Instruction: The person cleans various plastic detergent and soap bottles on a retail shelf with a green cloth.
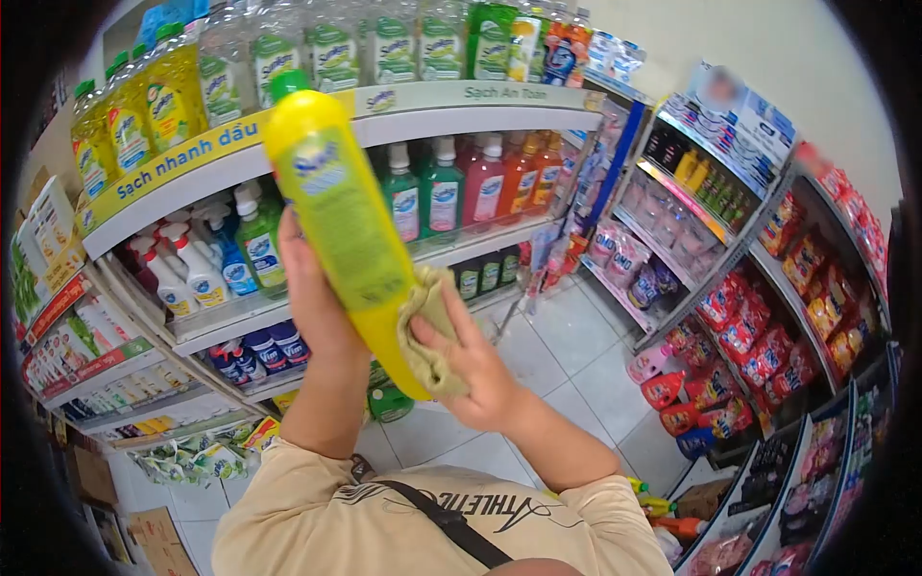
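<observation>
The left hand (312, 298) clasps a yellow plastic dish-soap bottle (341, 226) mid-body; the right hand (471, 370) pinches a beige cloth (429, 336) against its lower end. Wiping looks underway, upper bottle apparently remaining.

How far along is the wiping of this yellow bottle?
Done: cannot tell; no wiped patch shows. In hand: the left hand grips the yellow bottle, lifted off the shelf, while the right hand presses a cloth against its lower side. Left: the bottle's upper part is untouched by the cloth.
</observation>
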`<state>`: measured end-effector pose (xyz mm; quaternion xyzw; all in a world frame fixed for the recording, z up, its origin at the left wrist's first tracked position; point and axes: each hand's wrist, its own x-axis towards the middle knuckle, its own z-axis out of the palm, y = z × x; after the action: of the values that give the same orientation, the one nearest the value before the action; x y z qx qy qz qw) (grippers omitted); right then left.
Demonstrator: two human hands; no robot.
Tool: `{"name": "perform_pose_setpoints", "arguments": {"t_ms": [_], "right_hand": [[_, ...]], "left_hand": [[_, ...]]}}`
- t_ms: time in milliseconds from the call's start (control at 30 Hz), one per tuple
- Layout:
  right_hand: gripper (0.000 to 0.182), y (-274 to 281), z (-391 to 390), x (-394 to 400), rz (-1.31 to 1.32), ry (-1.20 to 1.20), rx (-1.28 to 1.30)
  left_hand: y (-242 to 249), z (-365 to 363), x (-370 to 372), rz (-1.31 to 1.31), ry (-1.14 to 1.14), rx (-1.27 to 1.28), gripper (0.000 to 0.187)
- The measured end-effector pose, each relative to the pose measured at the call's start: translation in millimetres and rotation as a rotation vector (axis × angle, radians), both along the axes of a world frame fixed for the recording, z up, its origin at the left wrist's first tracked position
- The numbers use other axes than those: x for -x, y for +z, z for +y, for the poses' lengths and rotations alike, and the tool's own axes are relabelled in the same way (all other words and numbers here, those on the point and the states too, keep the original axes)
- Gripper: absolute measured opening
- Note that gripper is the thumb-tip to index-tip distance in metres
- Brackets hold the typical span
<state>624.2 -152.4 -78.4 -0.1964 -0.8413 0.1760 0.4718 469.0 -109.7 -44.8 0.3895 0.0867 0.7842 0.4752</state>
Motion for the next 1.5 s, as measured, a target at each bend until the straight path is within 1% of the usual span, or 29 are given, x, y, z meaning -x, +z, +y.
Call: {"name": "perform_pose_setpoints", "arguments": {"t_ms": [33, 67, 100, 133, 167, 267, 333, 367, 467, 500, 567, 600, 633, 667, 733, 800, 833, 900, 1000, 1033, 1067, 1133, 1167, 1267, 1300, 1367, 1400, 1467, 1500], "right_hand": [[0.06, -6, -4, -4, 0.012, 0.003, -0.001], [0.062, -9, -9, -8, 0.027, 0.006, 0.0], [0.057, 2, -15, -13, 0.005, -0.013, 0.008], [0.056, 6, -16, -15, 0.122, -0.046, -0.034], [0.055, 10, -15, -15, 0.238, -0.078, -0.079], [0.056, 29, -15, -29, 0.565, 0.014, 0.11], [0.058, 31, -13, -34, 0.726, 0.074, 0.218], [0.058, 28, -11, -38, 0.625, -0.026, 0.139], [0.06, 17, -12, -30, 0.299, -0.241, -0.112], [0.062, 13, -23, -18, 0.303, -0.172, 0.003], [0.063, -16, -26, 1, 0.298, -0.041, 0.033], [0.064, -24, -25, 6, 0.291, 0.026, 0.048], [0.065, -17, -31, 5, 0.18, 0.028, 0.104], [0.067, -9, -32, 8, 0.205, -0.023, 0.036], [0.072, 5, -27, 14, 0.26, -0.12, -0.088], [0.079, 10, -22, 12, 0.704, 0.208, 0.337], [0.082, 12, -20, 10, 0.913, 0.38, 0.548], [0.087, 1, -10, 5, 0.876, 0.353, 0.427], [0.072, -11, -4, 8, 0.863, 0.195, 0.362], [0.065, -10, -4, 11, 0.925, 0.137, 0.42], [0.058, -9, -5, 13, 0.984, 0.077, 0.478], [0.045, -7, 1, 10, 1.117, 0.009, 0.466], [0.038, -2, 5, 5, 1.18, -0.023, 0.45], [0.033, 23, 2, -9, 1.266, -0.034, 0.307], [0.031, 31, -1, -9, 1.289, -0.085, 0.248], [0.037, 24, -6, -7, 1.186, -0.2, 0.251], [0.039, 18, -9, -5, 1.133, -0.255, 0.252], [0.05, -15, -6, 8, 1.067, -0.229, 0.113], [0.054, -20, -6, 9, 1.028, -0.21, 0.07]], "left_hand": [[5, -1, -3, 0.003, 0.033, 0.01, 0.049], [4, -2, -10, -0.023, -0.099, 0.022, 0.049], [1, -3, -18, -0.048, -0.232, 0.039, 0.049], [-3, -5, -26, -0.071, -0.365, 0.057, 0.049], [-16, -10, -36, -0.02, -0.438, 0.111, 0.048], [-29, -47, -70, 0.181, -0.509, 0.197, 0.042], [-39, -49, -70, 0.307, -0.491, -0.025, 0.059], [-42, -47, -69, 0.369, -0.479, -0.133, 0.067], [-27, -24, -53, 0.375, -0.292, -0.227, 0.084], [-14, -19, -47, 0.313, -0.259, -0.202, 0.083], [11, -16, -31, 0.185, -0.189, -0.145, 0.081], [11, -12, -21, 0.162, -0.271, -0.116, 0.079], [10, -6, -11, 0.135, -0.352, -0.088, 0.077], [10, -3, -5, 0.108, -0.43, -0.058, 0.075], [4, -9, -13, 0.265, -0.435, -0.102, 0.078], [-11, -6, -15, 0.578, -0.387, -0.302, 0.082], [-10, -10, -19, 0.649, -0.319, -0.319, 0.083], [-7, -14, -21, 0.818, -0.161, -0.379, 0.084], [7, 8, -12, 1.19, 0.154, -0.563, 0.082], [10, 6, -13, 1.203, 0.101, -0.497, 0.072], [11, 1, -16, 1.214, 0.129, -0.422, 0.071], [13, -6, -21, 1.225, 0.187, -0.274, 0.069], [9, -10, -16, 1.268, 0.255, -0.359, 0.071], [3, -44, -11, 1.405, 0.024, -0.371, 0.075], [2, -46, -14, 1.43, 0.05, -0.369, 0.076], [-5, -48, -22, 1.476, 0.102, -0.351, 0.079], [-10, -42, -20, 1.419, 0.054, -0.351, 0.079], [-19, -25, -16, 1.307, -0.043, -0.36, 0.08], [-20, -27, -20, 1.125, -0.135, -0.31, 0.079]]}}
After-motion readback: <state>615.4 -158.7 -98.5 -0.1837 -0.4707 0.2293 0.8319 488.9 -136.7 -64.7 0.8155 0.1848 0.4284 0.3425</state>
